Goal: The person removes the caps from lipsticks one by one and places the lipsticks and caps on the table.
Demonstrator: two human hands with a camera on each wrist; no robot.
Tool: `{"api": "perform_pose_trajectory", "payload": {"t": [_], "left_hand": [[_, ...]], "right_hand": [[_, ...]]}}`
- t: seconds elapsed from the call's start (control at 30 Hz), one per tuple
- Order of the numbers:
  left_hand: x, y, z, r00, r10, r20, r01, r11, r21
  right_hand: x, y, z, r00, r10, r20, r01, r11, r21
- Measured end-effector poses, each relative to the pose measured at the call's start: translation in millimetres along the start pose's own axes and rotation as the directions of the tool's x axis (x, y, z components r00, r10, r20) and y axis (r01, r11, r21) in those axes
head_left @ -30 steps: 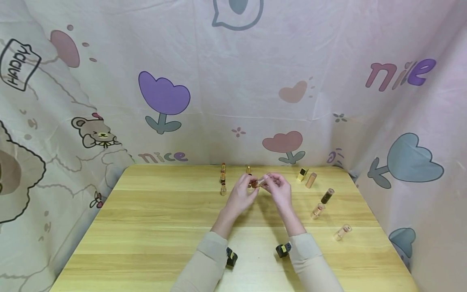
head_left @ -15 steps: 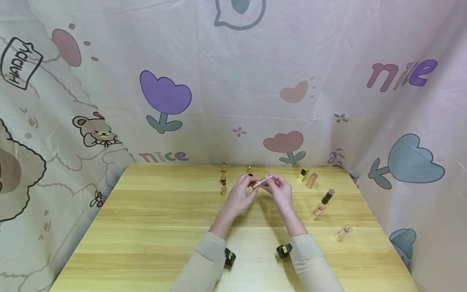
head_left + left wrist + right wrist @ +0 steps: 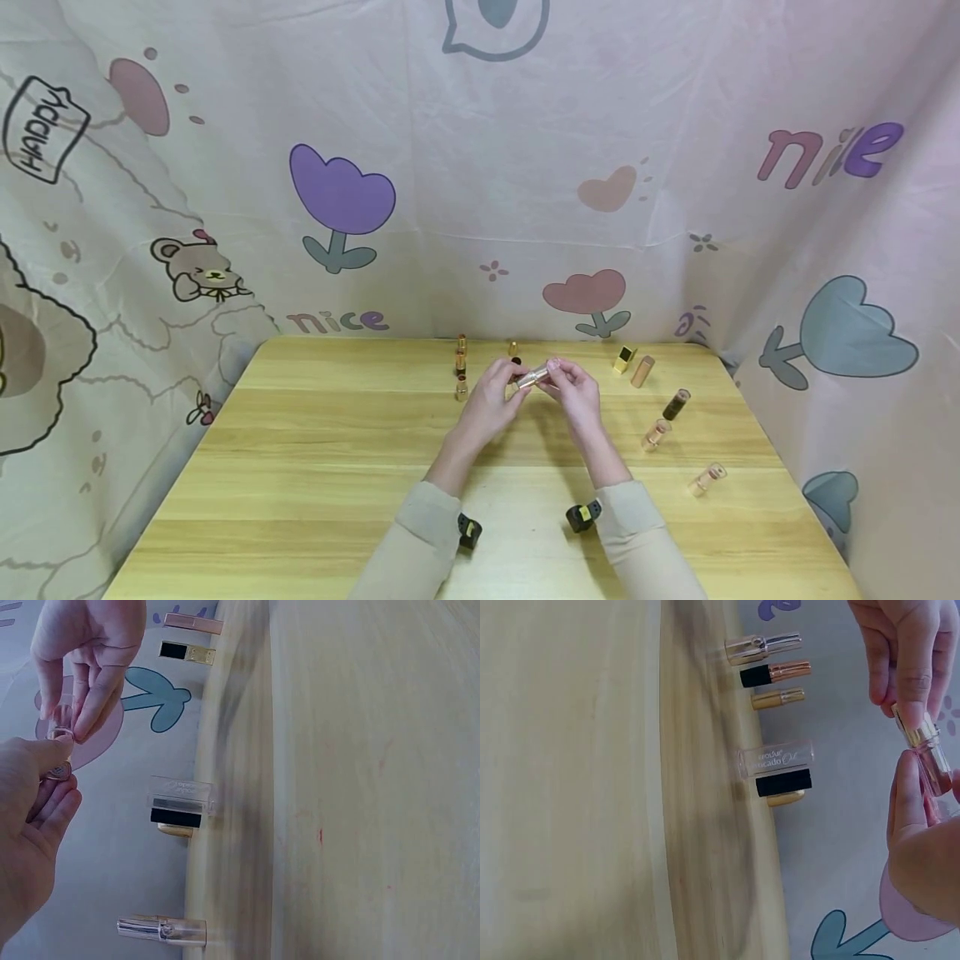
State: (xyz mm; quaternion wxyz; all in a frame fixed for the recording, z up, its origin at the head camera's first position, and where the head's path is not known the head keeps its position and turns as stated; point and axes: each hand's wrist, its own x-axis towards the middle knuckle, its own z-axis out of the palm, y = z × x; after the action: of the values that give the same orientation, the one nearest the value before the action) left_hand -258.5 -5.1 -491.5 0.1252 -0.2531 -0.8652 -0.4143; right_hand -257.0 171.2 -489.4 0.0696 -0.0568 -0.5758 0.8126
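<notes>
A lipstick (image 3: 533, 377) with a shiny gold base and a clear cap is held between both hands, above the far part of the table. My left hand (image 3: 491, 396) pinches its base between thumb and fingers. The right hand (image 3: 577, 396) grips the clear end. Through the clear part in the right wrist view, the reddish-brown bullet (image 3: 934, 763) shows inside. Behind the left hand stand a clear cap with printed lettering (image 3: 776, 759), a black cap (image 3: 784, 782) and a gold cap (image 3: 786, 799), partly hidden in the head view.
Three lipsticks, the nearest a pale gold one (image 3: 461, 388), stand in a row left of the hands. To the right are a black-and-gold lipstick (image 3: 623, 360), a rose-gold tube (image 3: 642, 372), a dark tube (image 3: 677, 404) and two clear pinkish tubes (image 3: 656, 435). A printed curtain (image 3: 450, 167) hangs behind the table.
Between the nearly still hands, the lipstick has turned and tilted. The reddish-brown part seen by the left fingers has given way to a pale, shiny tube. The head view has shifted slightly.
</notes>
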Motion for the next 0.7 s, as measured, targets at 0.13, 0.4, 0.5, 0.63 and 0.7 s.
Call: {"api": "perform_pose_trajectory", "payload": {"t": [0.13,0.4,0.5,0.63,0.7], "left_hand": [[-6.6,-6.1,-11.3,0.999,-0.034,-0.019,0.034,0.999,-0.011],[-16.1,-19.7,-26.7,0.986,-0.040,-0.164,0.018,0.991,-0.132],[-18.1,-21.4,-28.7,0.983,-0.027,-0.181,-0.013,0.977,-0.215],[-20.9,-23.2,-30.2,0.976,-0.059,-0.208,-0.012,0.946,-0.324],[-22.3,-24.0,-32.2,0.973,-0.091,-0.213,0.006,0.930,-0.368]], "right_hand": [[5,-9,-11,0.995,-0.052,-0.079,0.059,0.995,0.080],[8,-21,-27,0.987,-0.135,-0.088,0.139,0.989,0.052],[5,-20,-24,0.986,-0.132,-0.100,0.136,0.990,0.035],[2,-19,-19,0.985,-0.148,-0.092,0.148,0.989,-0.008],[0,-18,-16,0.984,-0.163,-0.070,0.161,0.986,-0.036]]}}
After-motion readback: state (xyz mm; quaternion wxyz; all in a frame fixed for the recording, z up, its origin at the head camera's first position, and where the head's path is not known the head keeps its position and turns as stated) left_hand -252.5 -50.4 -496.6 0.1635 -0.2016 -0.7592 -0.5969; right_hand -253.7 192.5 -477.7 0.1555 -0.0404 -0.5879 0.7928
